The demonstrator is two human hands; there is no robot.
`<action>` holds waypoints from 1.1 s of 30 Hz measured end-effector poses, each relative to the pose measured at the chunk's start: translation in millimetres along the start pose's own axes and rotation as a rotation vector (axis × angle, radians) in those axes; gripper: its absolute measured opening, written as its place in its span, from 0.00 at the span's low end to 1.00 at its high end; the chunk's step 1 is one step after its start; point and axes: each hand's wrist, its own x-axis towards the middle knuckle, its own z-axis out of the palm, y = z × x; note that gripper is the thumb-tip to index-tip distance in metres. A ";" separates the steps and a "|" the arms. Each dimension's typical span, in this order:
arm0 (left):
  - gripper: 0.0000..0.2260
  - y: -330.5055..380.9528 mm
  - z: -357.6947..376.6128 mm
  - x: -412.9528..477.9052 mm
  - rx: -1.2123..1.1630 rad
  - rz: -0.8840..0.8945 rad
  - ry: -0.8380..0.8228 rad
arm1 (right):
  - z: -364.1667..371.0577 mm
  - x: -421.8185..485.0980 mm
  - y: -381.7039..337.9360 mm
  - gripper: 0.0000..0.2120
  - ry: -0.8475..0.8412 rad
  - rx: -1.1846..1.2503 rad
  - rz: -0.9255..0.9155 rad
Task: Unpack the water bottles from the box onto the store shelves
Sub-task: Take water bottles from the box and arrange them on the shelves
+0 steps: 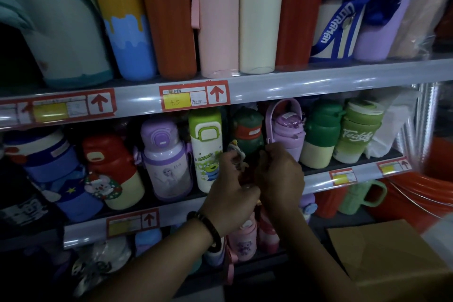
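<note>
carefully settling the half-hidden dark red water bottle (246, 176) onto the grey middle shelf (176, 216), left hand (230, 194) and right hand (279, 174) both curled on it; probably best avoiding nudging the white-and-green cartoon bottle (206, 154) beside.

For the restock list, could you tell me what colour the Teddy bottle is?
Teddy bottle: green; head view.

Top shelf (318, 78): tall bottles (256, 20) in a row, left to right. Middle shelf (318, 180) below: shorter bottles (166, 154) side by side. Left hand (230, 194) and right hand (279, 174) meet before its middle, gripping a bottle (247, 174), mostly hidden, seemingly at the shelf front. Box (382, 252) near right.
</note>
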 end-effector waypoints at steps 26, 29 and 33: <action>0.30 -16.2 -3.8 9.7 0.169 0.071 -0.085 | -3.6 -9.3 3.6 0.15 -0.089 0.325 -0.113; 0.29 -20.9 -2.3 11.2 0.207 0.089 -0.047 | -6.6 -8.5 7.6 0.21 -0.138 0.326 -0.147; 0.32 -24.0 -2.4 11.8 0.242 0.091 -0.010 | -0.2 -5.6 14.4 0.24 -0.134 0.291 -0.169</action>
